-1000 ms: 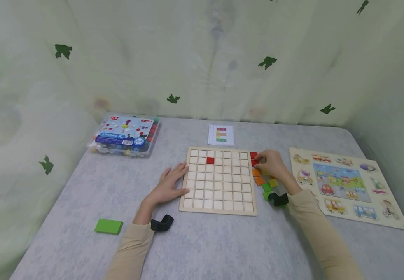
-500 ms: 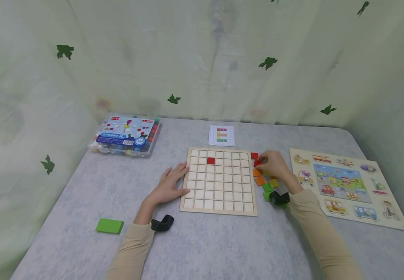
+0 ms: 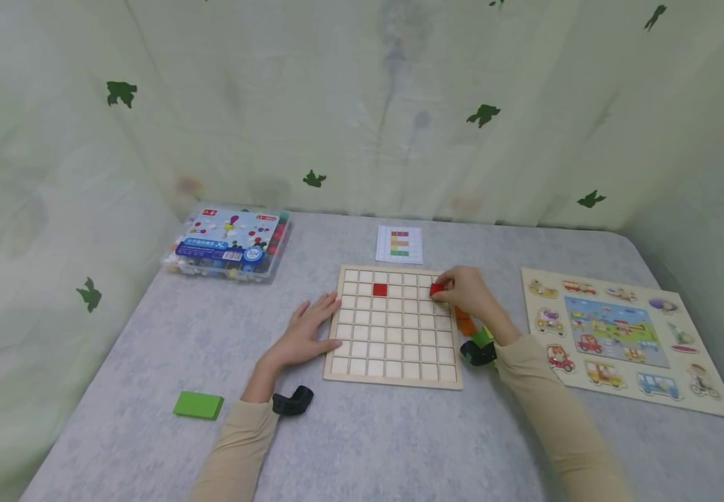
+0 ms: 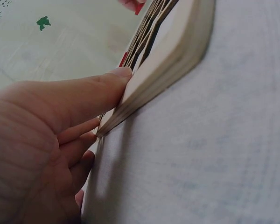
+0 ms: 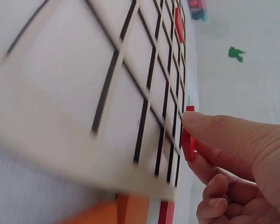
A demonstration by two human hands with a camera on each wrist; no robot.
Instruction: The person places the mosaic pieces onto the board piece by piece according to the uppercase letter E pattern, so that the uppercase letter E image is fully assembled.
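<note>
A wooden grid board (image 3: pixel 393 382) lies mid-table with one red tile (image 3: pixel 380 289) set in a cell of its second row. The left hand (image 3: pixel 304 335) lies beside the board's left edge, fingers spread and relaxed; in the left wrist view its thumb (image 4: pixel 98 91) touches the board's side. Over the board's right part, the right hand (image 3: pixel 471 293) pinches a red tile (image 3: pixel 437 289) between thumb and fingers; in the right wrist view that red tile (image 5: pixel 188 135) is held above the cells. Orange tiles (image 3: pixel 464 322) and green ones (image 3: pixel 482 337) lie right of the board, partly hidden by the right hand and wrist.
Behind the board lies a card with a coloured pattern (image 3: pixel 399 245). A clear box of small parts (image 3: pixel 226 244) stands at the back left, a green block (image 3: pixel 198 405) at the front left. On the right lies a picture puzzle board (image 3: pixel 625 341).
The right hand has moved left from the loose tiles to over the board's right columns, carrying a red tile. The left hand has stayed in place.
</note>
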